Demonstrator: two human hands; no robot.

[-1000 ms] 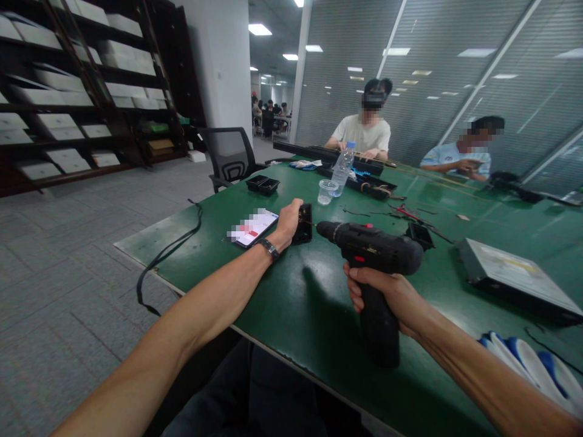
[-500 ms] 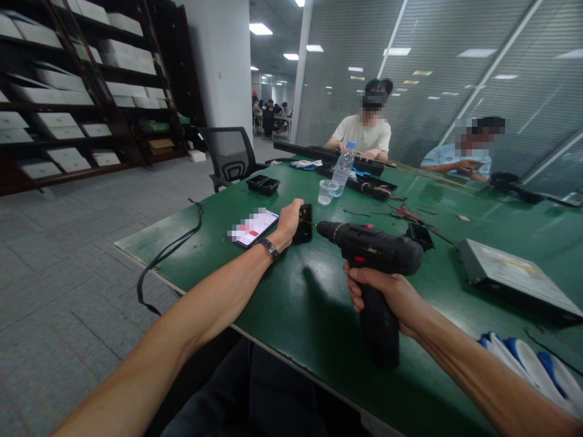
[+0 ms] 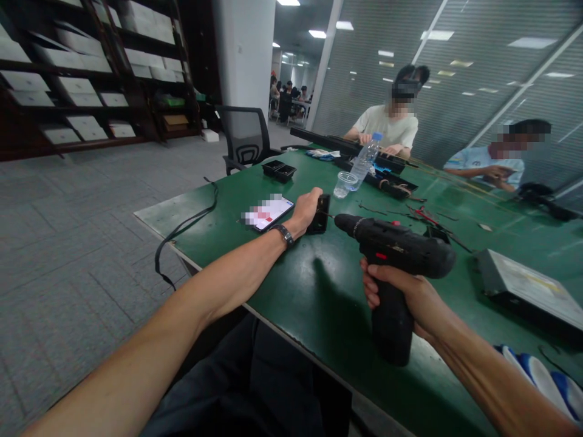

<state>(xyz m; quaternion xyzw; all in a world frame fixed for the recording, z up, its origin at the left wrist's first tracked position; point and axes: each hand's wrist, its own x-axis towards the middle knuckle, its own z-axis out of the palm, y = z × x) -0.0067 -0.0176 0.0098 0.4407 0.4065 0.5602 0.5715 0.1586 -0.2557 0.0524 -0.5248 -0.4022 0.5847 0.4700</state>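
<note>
My right hand (image 3: 401,288) is wrapped round the grip of a black cordless drill (image 3: 396,246). The drill lies level in the air over the table, its thin bit pointing left at a small black plastic box (image 3: 322,215). My left hand (image 3: 306,211), with a dark watch on the wrist, is closed on the near left side of that box, which stands on edge on the green table (image 3: 291,285). Whether the bit tip touches the box I cannot tell. A phone (image 3: 268,213) with a lit screen lies just left of my left hand.
Black trays (image 3: 279,171), a plastic cup (image 3: 345,184) and a water bottle (image 3: 365,161) stand beyond my hands. To the right lie a flat metal case (image 3: 528,291) and blue-white gloves (image 3: 537,373). Two people sit across the table. A black strap (image 3: 186,221) hangs off the left edge.
The whole view has swung a little left and down, so everything sits further right in it. Both hands keep their holds on the box and the drill.
</note>
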